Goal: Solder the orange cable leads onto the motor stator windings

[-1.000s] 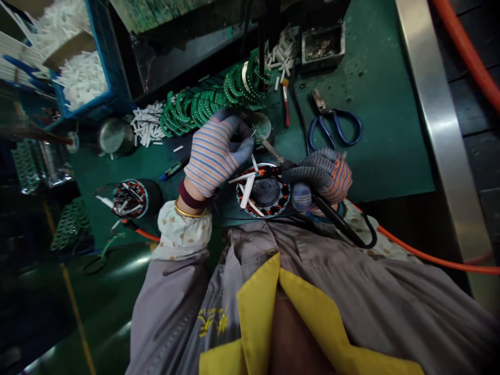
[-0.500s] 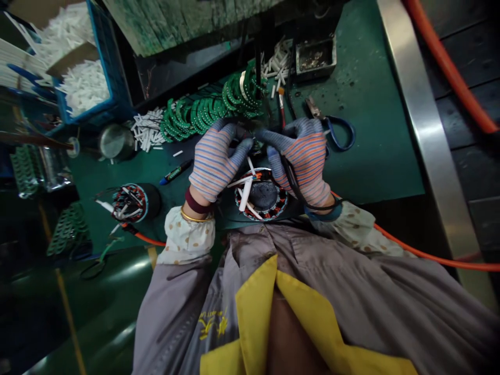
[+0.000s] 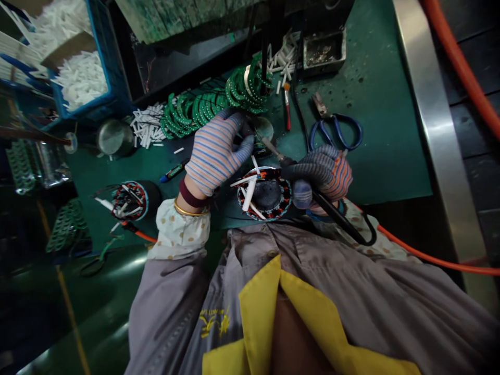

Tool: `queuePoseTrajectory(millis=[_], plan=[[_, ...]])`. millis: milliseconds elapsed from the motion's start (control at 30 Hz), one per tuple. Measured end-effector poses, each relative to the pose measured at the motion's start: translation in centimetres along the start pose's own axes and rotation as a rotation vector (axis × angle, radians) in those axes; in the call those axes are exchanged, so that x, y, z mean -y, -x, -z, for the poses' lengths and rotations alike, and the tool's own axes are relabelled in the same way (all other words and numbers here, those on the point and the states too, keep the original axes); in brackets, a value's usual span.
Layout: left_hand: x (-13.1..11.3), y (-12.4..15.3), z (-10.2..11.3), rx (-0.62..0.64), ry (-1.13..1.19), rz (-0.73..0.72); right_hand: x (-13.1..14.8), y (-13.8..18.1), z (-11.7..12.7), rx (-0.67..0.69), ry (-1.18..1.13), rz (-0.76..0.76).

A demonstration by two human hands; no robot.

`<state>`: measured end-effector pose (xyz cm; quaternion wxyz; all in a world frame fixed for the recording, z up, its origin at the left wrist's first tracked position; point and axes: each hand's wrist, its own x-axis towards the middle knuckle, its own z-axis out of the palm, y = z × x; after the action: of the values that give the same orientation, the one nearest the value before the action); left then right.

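Observation:
A round motor stator [image 3: 266, 194] with copper windings and white sleeved leads lies on the green bench in front of me. My left hand [image 3: 216, 151], in a striped glove, pinches a thin wire end just above the stator's far edge. My right hand [image 3: 322, 174], also gloved, is wrapped round the black handle of a soldering iron [image 3: 289, 164]. The iron's metal tip points up and left to the spot where the left fingers pinch.
A second stator [image 3: 130, 199] sits to the left. Blue-handled scissors [image 3: 334, 130], a small red brush [image 3: 287, 107], a pile of green rings [image 3: 211, 107], loose white sleeves [image 3: 146, 127], a metal cup [image 3: 115, 136] and a metal tray [image 3: 324, 47] lie behind. An orange cable [image 3: 422, 255] runs right.
Half a second ago both hands met above the stator's far edge. The right hand has since drawn back to the right with the iron, its tip again aimed at the left fingers.

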<state>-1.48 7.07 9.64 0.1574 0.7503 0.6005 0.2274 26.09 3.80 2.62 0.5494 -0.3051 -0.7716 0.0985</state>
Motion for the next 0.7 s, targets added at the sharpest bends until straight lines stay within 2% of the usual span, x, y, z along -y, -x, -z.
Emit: queuePoseTrajectory(millis=[167,333,433,500,567,633,700], plan=[[-0.3,-0.1,-0.3,0.013,-0.081,-0.064,-0.1,0.5,0.0,0.059,0.073,-0.019],[-0.5,0.1,-0.4,-0.06,-0.118,-0.117,-0.6,1.5,-0.8,0.052,0.063,-0.053],[-0.9,0.3,-0.1,-0.041,-0.126,-0.105,-0.9,1.9,-1.2,0.089,0.035,-0.1],[-0.9,0.5,-0.1,-0.011,-0.096,-0.071,-1.0,2.0,-1.2,0.107,0.016,-0.112],[-0.6,0.7,-0.4,-0.016,-0.035,-0.03,-0.8,1.9,-1.1,0.063,-0.005,-0.098],[0.0,1.1,-1.0,-0.056,0.037,-0.019,-0.5,1.9,-0.9,0.031,0.013,-0.12],[0.6,1.4,-1.7,-0.112,0.092,-0.053,-0.2,2.2,-0.6,0.078,0.087,-0.193]])
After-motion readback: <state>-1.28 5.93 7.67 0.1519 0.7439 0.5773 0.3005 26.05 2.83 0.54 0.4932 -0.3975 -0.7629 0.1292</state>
